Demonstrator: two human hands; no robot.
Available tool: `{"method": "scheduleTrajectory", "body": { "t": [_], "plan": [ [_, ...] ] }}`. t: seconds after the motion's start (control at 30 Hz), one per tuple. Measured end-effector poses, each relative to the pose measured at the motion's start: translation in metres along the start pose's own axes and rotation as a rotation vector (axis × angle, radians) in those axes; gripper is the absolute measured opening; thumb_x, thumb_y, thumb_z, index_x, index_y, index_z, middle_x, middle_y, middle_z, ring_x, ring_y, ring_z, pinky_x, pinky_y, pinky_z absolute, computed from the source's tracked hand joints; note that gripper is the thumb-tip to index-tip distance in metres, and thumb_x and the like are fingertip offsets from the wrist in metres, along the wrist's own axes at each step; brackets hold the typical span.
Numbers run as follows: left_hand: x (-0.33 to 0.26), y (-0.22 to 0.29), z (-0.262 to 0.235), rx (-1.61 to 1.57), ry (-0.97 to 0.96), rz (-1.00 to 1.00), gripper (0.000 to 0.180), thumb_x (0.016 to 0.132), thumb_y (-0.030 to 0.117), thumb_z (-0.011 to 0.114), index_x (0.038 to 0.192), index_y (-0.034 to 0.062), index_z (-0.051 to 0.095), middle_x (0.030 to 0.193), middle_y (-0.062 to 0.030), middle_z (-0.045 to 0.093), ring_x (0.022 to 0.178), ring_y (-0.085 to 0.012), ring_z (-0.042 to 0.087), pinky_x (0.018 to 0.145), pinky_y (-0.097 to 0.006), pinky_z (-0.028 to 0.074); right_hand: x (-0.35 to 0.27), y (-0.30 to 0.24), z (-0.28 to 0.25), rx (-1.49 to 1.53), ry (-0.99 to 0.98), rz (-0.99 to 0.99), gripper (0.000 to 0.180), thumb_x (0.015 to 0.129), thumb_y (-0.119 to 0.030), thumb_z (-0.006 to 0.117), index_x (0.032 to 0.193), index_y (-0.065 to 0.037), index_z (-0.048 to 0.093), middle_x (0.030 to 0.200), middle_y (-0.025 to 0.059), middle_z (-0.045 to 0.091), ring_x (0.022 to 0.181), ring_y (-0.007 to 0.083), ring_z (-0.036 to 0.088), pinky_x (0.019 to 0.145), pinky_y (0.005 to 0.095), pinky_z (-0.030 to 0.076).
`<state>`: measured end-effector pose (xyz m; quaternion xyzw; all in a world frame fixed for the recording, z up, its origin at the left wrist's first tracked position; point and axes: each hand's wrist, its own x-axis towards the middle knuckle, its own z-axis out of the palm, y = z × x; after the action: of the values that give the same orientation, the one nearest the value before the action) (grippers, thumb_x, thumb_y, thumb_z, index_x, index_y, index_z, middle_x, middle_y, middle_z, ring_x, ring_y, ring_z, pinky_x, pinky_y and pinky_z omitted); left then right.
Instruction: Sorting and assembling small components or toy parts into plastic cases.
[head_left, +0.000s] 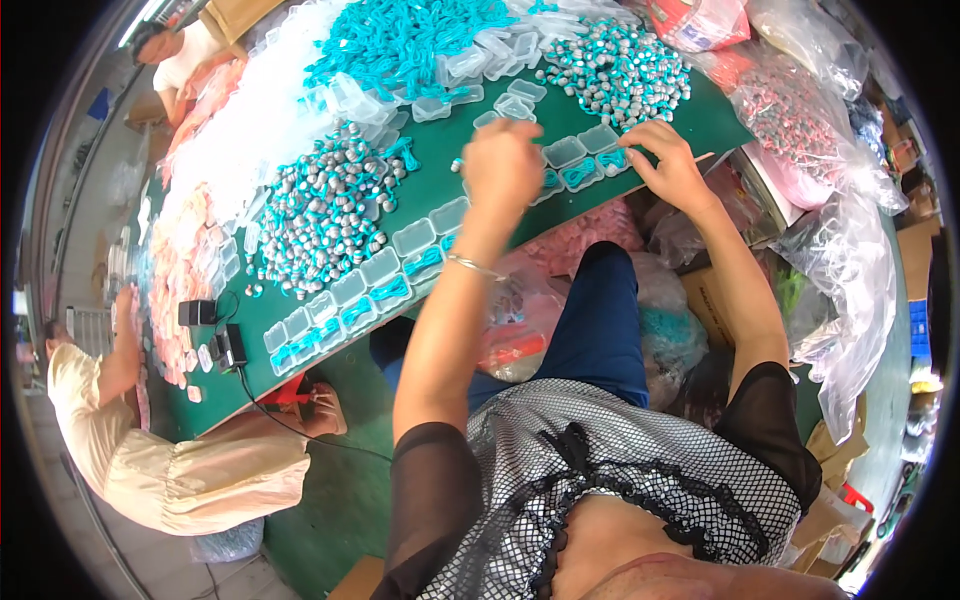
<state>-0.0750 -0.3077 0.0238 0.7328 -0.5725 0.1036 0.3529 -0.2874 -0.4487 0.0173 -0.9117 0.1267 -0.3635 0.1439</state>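
A row of small clear plastic boxes (415, 238) lies along the table's near edge, lids folded back, with coiled teal cords (391, 289) in them. At the right end of that row, my right hand (668, 168) has thumb and fingertips closed at the edge of the last small clear plastic box (612, 162). My left hand (500, 165) is raised over the middle of the row and hides part of it. Motion smears its fingers, so what they hold, if anything, does not show. A few other clear boxes (520, 98) lie just beyond it.
Heaps of small grey-and-teal pieces (325, 215) and more of them (620, 75) lie on the green table (420, 160). Behind is a pile of teal cords (400, 40). Two people work at the left, near peach-coloured pieces (185, 270). Plastic bags (800, 110) crowd the right.
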Motion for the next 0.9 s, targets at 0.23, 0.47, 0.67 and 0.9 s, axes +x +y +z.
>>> {"method": "scheduleTrajectory", "body": {
  "t": [0.23,0.47,0.67,0.9],
  "plan": [
    [-0.011,-0.098,-0.017,0.071,-0.187,-0.187,0.019,0.075,0.009,0.068,0.094,0.0071,0.070,0.087,-0.0146,0.069,0.081,-0.0319,0.067,0.073,-0.040,0.054,0.030,-0.037,0.020,0.156,-0.029,-0.035,0.014,0.079,0.001,0.063,0.093,-0.002,0.065,0.090,0.0115,0.064,0.087,0.0273,0.061,0.079,0.0366,0.048],
    [-0.008,-0.087,-0.028,-0.515,-0.161,-0.494,0.018,0.076,0.013,0.074,0.085,0.0002,0.067,0.074,-0.0059,0.067,0.067,-0.0132,0.063,0.061,-0.027,0.050,0.061,-0.079,0.072,0.266,-0.141,-0.029,0.021,0.079,-0.011,0.068,0.098,-0.004,0.064,0.089,0.0109,0.066,0.080,0.0267,0.064,0.071,0.0364,0.051],
    [-0.029,-0.045,-0.042,-1.001,-0.103,-0.654,0.020,0.080,0.018,0.074,0.086,0.0015,0.065,0.075,-0.0018,0.064,0.067,-0.0080,0.059,0.059,-0.023,0.047,0.066,-0.089,0.102,0.352,-0.114,0.084,0.018,0.079,-0.008,0.066,0.095,-0.002,0.063,0.091,0.0137,0.065,0.079,0.0258,0.065,0.068,0.0348,0.051],
    [-0.054,-0.097,-0.098,0.182,-0.028,-0.272,0.020,0.074,0.007,0.065,0.093,0.0108,0.072,0.094,-0.0119,0.065,0.092,-0.0329,0.062,0.075,-0.044,0.052,0.058,-0.083,0.082,0.377,-0.054,0.070,0.015,0.078,-0.003,0.065,0.093,-0.004,0.066,0.086,0.0073,0.064,0.074,0.0177,0.063,0.066,0.0288,0.050]
  ]
}}
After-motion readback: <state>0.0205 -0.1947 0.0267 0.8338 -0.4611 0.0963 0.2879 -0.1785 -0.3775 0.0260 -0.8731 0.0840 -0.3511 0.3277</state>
